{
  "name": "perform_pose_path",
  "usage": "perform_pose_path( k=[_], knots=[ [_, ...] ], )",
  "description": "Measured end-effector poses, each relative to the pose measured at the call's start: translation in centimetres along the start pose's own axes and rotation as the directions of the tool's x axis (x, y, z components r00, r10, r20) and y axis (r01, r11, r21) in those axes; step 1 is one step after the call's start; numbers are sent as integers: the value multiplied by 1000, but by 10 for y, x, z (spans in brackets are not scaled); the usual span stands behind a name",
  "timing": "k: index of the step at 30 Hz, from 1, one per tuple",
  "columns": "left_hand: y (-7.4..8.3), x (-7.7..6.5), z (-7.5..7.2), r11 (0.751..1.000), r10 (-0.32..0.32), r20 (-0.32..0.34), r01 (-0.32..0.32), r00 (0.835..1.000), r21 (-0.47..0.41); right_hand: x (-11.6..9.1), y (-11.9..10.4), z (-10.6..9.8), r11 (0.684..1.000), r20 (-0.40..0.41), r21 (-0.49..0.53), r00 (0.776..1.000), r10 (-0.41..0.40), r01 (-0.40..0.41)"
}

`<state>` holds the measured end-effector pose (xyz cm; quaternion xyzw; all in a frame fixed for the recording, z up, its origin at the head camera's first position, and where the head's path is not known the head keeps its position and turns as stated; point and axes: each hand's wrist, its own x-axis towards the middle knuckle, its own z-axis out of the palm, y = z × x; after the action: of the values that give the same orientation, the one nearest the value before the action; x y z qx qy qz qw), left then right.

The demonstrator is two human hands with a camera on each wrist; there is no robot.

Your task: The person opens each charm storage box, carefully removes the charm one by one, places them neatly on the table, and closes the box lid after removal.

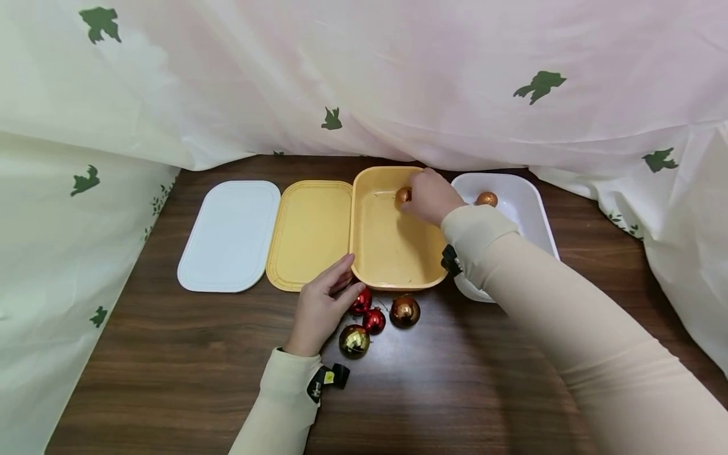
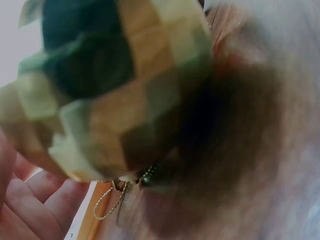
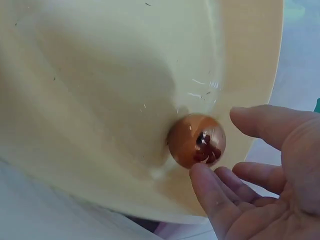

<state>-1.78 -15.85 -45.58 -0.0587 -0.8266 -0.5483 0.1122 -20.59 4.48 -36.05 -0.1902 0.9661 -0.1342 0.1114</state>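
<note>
My right hand (image 1: 433, 197) reaches into the far right part of the yellow bin (image 1: 387, 243). Next to its fingers lies a shiny copper bauble (image 3: 196, 141) on the bin's floor. The right wrist view shows thumb and fingers spread, one fingertip right at the bauble's edge. My left hand (image 1: 324, 306) is at the bin's near left corner, fingers extended, fingertips at the rim. Beside it on the table are two red baubles (image 1: 373, 321), a faceted gold bauble (image 1: 354, 342) and a brown bauble (image 1: 405, 311). Large in the left wrist view, the gold bauble has a cord loop.
A white bin (image 1: 531, 221) stands right of the yellow one, with a glittery copper bauble (image 1: 486, 199) inside, partly behind the right arm. On the left, a white lid (image 1: 230, 237) and a yellow lid (image 1: 311, 234) lie flat. A pale curtain (image 1: 227, 82) surrounds the wooden table.
</note>
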Motion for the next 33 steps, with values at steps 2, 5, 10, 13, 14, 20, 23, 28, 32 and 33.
perform_pose_path(
  k=[2, 5, 10, 13, 14, 20, 23, 28, 32, 33],
  knots=[
    [1, 0, 0, 1000, 3, 0, -3, 1000, 0, 0, 0, 0, 1000, -6, -1, 1000, -3, 3],
    [1, 1, 0, 1000, 4, -2, -4, 1000, -2, 0, -1, 1, 1000, 29, 4, 999, -28, 28],
    [0, 0, 0, 1000, -6, 1, 6, 1000, -9, 0, -2, 3, 998, 114, 8, 991, -66, 66],
    [0, 0, 0, 1000, -9, 3, 9, 1000, -9, -1, -5, 4, 999, 143, 2, 989, -49, 49],
    [0, 0, 0, 1000, -7, 4, 7, 1000, -8, -1, -6, 4, 999, 148, 2, 988, -50, 51],
    [0, -1, -1, 1000, -10, 9, 10, 1000, 0, -2, -16, 10, 981, 194, -15, 963, -188, 194],
    [2, -1, -1, 1000, -19, 21, 19, 1000, -2, -4, -19, 13, 977, 226, -22, 953, -204, 214],
    [3, 0, 0, 1000, -6, 30, 6, 1000, 4, -7, -18, 13, 983, 227, -9, 958, -177, 184],
    [2, 1, -1, 1000, 9, 28, -9, 1000, 5, -9, -18, 11, 984, 201, 13, 964, -175, 176],
    [2, 0, -1, 1000, 9, 27, -9, 1000, 6, -9, -18, 10, 984, 194, 17, 965, -176, 176]
  ],
)
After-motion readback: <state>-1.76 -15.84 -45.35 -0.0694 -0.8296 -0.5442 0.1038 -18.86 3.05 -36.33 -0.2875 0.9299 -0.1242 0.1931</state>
